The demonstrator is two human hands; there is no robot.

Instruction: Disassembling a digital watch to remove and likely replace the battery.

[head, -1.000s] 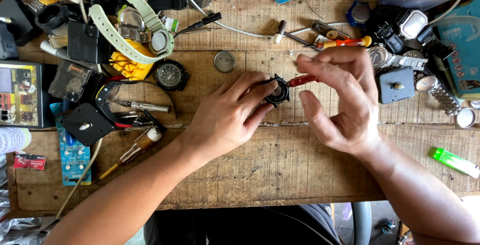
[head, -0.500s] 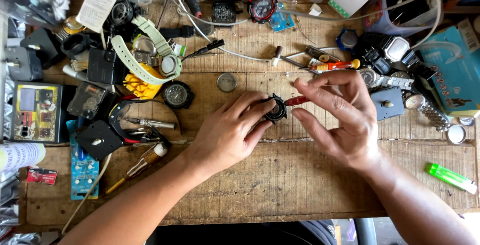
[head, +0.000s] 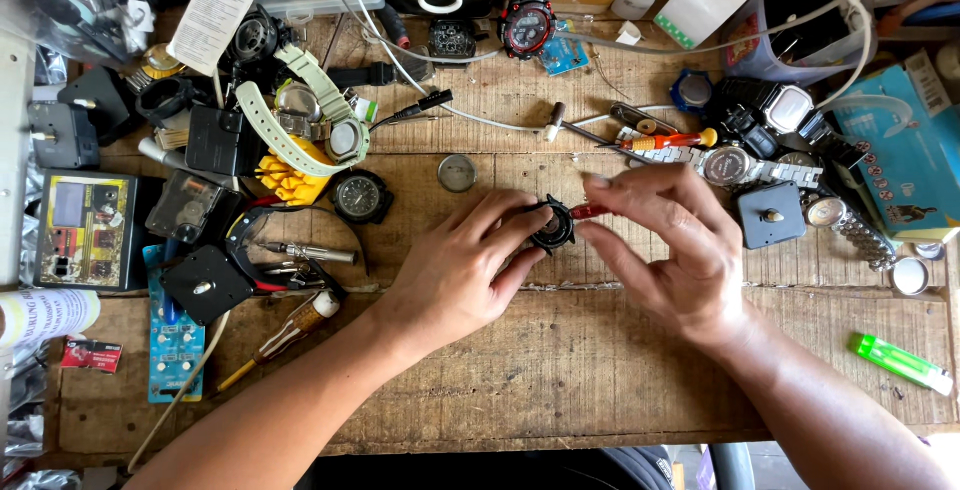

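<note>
Head view shows us a small black watch case (head: 552, 226) held just above the middle of the wooden worktop (head: 560, 370). Our left hand (head: 462, 275) pinches it between thumb and fingers. Our right hand (head: 672, 250) closes its fingers on a red-handled screwdriver (head: 588, 211) whose tip meets the case. A round metal case back (head: 457, 173) lies near, with a green lighter (head: 902, 363) well apart.

Green lighter (head: 902, 362) at bench (head: 560, 380) right; round metal disc (head: 457, 173), pale-green watch (head: 318, 122) upper left.
</note>
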